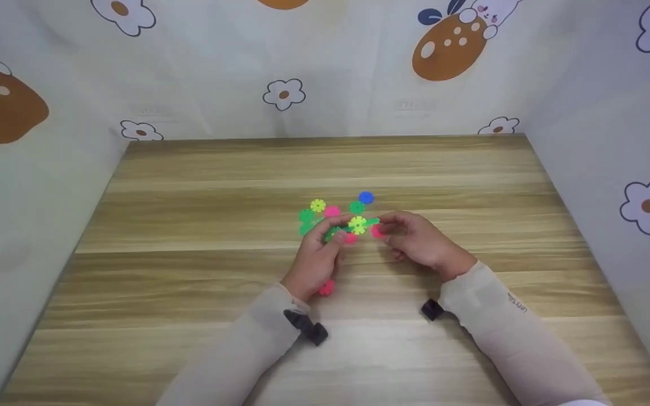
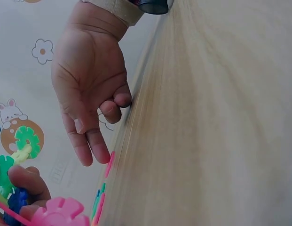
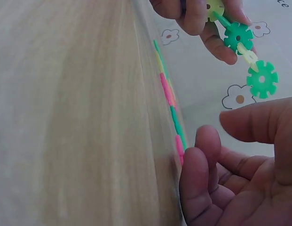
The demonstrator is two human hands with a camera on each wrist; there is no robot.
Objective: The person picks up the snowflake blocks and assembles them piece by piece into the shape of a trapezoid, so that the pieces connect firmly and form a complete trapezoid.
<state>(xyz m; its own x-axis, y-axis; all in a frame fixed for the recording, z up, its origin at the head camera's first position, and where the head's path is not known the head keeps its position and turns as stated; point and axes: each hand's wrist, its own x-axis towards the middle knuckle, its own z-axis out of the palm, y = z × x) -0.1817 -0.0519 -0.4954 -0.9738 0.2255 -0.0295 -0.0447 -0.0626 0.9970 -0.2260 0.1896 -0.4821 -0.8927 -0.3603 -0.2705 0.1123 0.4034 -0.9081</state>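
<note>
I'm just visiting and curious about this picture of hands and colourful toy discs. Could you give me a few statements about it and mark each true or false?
1. The left hand holds a chain of joined snowflake discs. True.
2. The right hand grips a blue disc. False: the blue disc lies on the table, apart from the hand.
3. A pink disc lies near the left wrist. True.
4. The table is glass. False: it looks like wood.

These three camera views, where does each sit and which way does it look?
Head: worn high, looks down at the wooden table, both hands, both sleeves.
Left wrist: low along the table, sees the right hand, left fingertips.
Right wrist: low, sees the left hand gripping the chain of green and yellow plastic snowflake discs.
All share that chain.
</note>
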